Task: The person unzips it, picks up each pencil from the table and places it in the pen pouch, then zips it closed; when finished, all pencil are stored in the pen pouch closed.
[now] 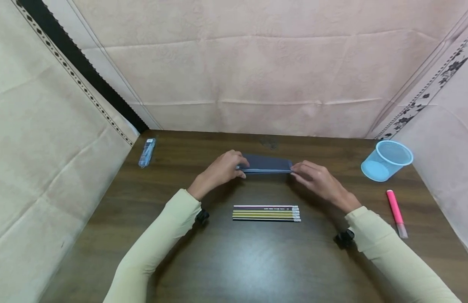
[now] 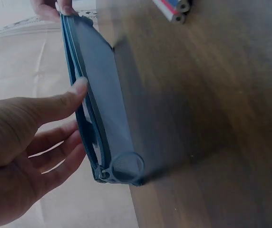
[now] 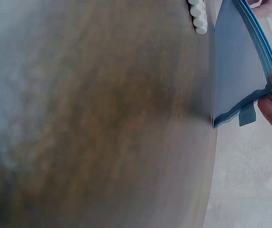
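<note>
A dark blue zippered pencil pouch (image 1: 267, 163) is held between both hands near the far side of the table. My left hand (image 1: 229, 165) holds its top edge, thumb on the near side and fingers behind. In the left wrist view the pouch mouth (image 2: 91, 128) gapes beside that thumb, and a round zipper pull (image 2: 128, 167) hangs at the end. My right hand (image 1: 313, 179) pinches the opposite top corner, where a small fabric tab (image 3: 247, 115) sticks out. Closer to me, several pencils (image 1: 266, 213) lie side by side in a neat row.
At the right stands a tilted-looking translucent blue cup (image 1: 387, 160), with a pink marker (image 1: 395, 210) lying in front of it. A small blue packet (image 1: 147, 152) rests at the far left. Pale cloth (image 1: 234, 80) hangs behind the wooden table (image 1: 219, 261).
</note>
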The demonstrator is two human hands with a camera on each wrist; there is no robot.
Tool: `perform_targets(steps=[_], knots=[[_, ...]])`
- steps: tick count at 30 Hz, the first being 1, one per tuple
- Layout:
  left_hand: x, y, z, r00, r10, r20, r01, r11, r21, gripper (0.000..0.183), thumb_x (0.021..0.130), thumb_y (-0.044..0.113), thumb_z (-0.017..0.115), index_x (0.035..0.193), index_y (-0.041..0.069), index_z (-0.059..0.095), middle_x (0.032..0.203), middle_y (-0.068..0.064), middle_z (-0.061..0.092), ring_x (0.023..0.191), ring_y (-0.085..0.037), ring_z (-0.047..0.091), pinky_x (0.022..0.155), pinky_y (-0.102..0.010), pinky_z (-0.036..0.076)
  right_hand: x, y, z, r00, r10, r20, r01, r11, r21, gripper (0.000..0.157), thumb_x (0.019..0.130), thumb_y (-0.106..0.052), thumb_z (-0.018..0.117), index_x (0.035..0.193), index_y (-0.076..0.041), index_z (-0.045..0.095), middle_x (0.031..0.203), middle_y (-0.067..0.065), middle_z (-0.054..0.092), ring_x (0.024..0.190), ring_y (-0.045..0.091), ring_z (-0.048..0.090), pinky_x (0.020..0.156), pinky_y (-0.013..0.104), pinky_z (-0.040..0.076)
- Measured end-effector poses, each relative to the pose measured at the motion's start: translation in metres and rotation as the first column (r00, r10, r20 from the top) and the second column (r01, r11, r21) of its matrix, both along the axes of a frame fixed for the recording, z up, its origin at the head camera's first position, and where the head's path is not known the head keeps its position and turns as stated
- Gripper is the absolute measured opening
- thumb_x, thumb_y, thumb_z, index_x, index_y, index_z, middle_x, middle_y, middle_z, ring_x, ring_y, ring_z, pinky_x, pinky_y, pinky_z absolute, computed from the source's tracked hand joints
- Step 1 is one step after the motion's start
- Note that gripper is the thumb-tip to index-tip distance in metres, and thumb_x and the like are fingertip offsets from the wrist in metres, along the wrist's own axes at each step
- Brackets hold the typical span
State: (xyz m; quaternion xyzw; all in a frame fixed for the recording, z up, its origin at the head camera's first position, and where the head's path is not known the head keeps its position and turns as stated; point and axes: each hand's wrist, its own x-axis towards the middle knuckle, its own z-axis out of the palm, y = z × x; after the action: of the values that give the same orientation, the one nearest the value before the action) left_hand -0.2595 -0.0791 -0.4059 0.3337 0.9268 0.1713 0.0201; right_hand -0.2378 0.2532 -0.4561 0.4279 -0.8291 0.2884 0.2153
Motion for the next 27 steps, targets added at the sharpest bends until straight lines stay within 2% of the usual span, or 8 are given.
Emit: perform_targets(steps=[4, 8, 13, 17, 20, 22, 24, 27], knots=[[-0.006, 0.002, 0.000, 0.999, -0.035, 0.041, 0.034, 0.999, 0.030, 0.022, 0.090, 0.014, 0.077, 0.111, 0.008, 0.077, 0.109, -0.007, 0.075, 0.102, -0.019, 0.067, 0.093, -0.034, 0.056, 0.001, 0.000, 0.001, 1.000, 0.007, 0.028, -0.008, 1.000, 0.016, 0.040, 0.074, 0.011, 0.082, 0.110, -0.004, 0.074, 0.109, 0.008, 0.074, 0.100, 0.021, 0.072, 0.098, 0.007, 0.044], [-0.010, 0.003, 0.000, 0.998, -0.046, 0.031, 0.045, 0.998, 0.054, 0.015, 0.093, 0.011, 0.072, 0.106, 0.006, 0.078, 0.105, -0.008, 0.077, 0.094, -0.017, 0.071, 0.086, -0.031, 0.059, 0.000, 0.000, 0.003, 0.999, -0.004, 0.047, 0.003, 0.999, 0.033, 0.038, 0.077, 0.008, 0.082, 0.111, -0.004, 0.073, 0.110, 0.007, 0.073, 0.102, 0.020, 0.072, 0.097, 0.013, 0.049], [-0.013, 0.006, -0.001, 1.000, 0.002, 0.011, -0.002, 0.999, 0.041, 0.016, 0.096, 0.009, 0.067, 0.107, 0.004, 0.078, 0.106, -0.010, 0.076, 0.091, -0.017, 0.070, 0.086, -0.031, 0.060, -0.003, -0.006, 0.006, 0.993, -0.074, 0.092, 0.064, 0.992, 0.112, 0.033, 0.084, 0.002, 0.078, 0.115, -0.003, 0.070, 0.113, 0.008, 0.070, 0.102, 0.020, 0.069, 0.087, 0.036, 0.058], [-0.016, 0.005, -0.006, 0.999, 0.042, 0.020, -0.043, 0.998, 0.053, 0.018, 0.098, 0.009, 0.066, 0.109, 0.002, 0.077, 0.107, -0.012, 0.076, 0.093, -0.018, 0.071, 0.087, -0.032, 0.060, 0.005, -0.020, 0.012, 0.990, -0.102, 0.098, 0.085, 0.983, 0.165, 0.040, 0.087, -0.006, 0.078, 0.125, -0.001, 0.066, 0.122, 0.012, 0.065, 0.113, 0.025, 0.064, 0.093, 0.044, 0.057], [-0.018, 0.002, -0.011, 0.998, 0.060, 0.033, -0.062, 0.996, 0.063, 0.018, 0.098, 0.010, 0.065, 0.109, 0.001, 0.077, 0.106, -0.012, 0.076, 0.093, -0.019, 0.072, 0.086, -0.033, 0.059, 0.019, -0.035, 0.017, 0.995, -0.056, 0.078, 0.041, 0.983, 0.178, 0.038, 0.087, -0.010, 0.079, 0.123, -0.002, 0.068, 0.121, 0.011, 0.065, 0.113, 0.023, 0.063, 0.093, 0.040, 0.057], [-0.019, 0.000, -0.015, 0.996, 0.070, 0.050, -0.074, 0.994, 0.076, 0.018, 0.098, 0.011, 0.065, 0.108, 0.002, 0.077, 0.105, -0.011, 0.077, 0.093, -0.019, 0.072, 0.084, -0.032, 0.059, 0.028, -0.046, 0.021, 0.996, -0.018, 0.087, -0.002, 0.975, 0.223, 0.027, 0.089, -0.012, 0.078, 0.115, -0.006, 0.073, 0.113, 0.005, 0.067, 0.104, 0.016, 0.063, 0.087, 0.035, 0.058], [-0.020, -0.001, -0.018, 0.995, 0.079, 0.069, -0.085, 0.992, 0.094, 0.017, 0.098, 0.012, 0.066, 0.107, 0.003, 0.078, 0.104, -0.010, 0.077, 0.091, -0.018, 0.071, 0.083, -0.032, 0.059, 0.035, -0.056, 0.024, 0.991, 0.011, 0.131, -0.048, 0.958, 0.282, 0.017, 0.090, -0.012, 0.076, 0.107, -0.010, 0.076, 0.102, 0.000, 0.066, 0.092, 0.010, 0.061, 0.078, 0.029, 0.057], [-0.021, -0.002, -0.020, 0.992, 0.087, 0.094, -0.099, 0.987, 0.127, 0.016, 0.097, 0.013, 0.067, 0.105, 0.004, 0.078, 0.101, -0.009, 0.077, 0.088, -0.016, 0.070, 0.082, -0.031, 0.059, 0.044, -0.068, 0.028, 0.977, 0.020, 0.214, -0.101, 0.922, 0.374, 0.008, 0.093, -0.013, 0.073, 0.100, -0.015, 0.077, 0.094, -0.005, 0.064, 0.087, 0.006, 0.059, 0.075, 0.027, 0.056]])
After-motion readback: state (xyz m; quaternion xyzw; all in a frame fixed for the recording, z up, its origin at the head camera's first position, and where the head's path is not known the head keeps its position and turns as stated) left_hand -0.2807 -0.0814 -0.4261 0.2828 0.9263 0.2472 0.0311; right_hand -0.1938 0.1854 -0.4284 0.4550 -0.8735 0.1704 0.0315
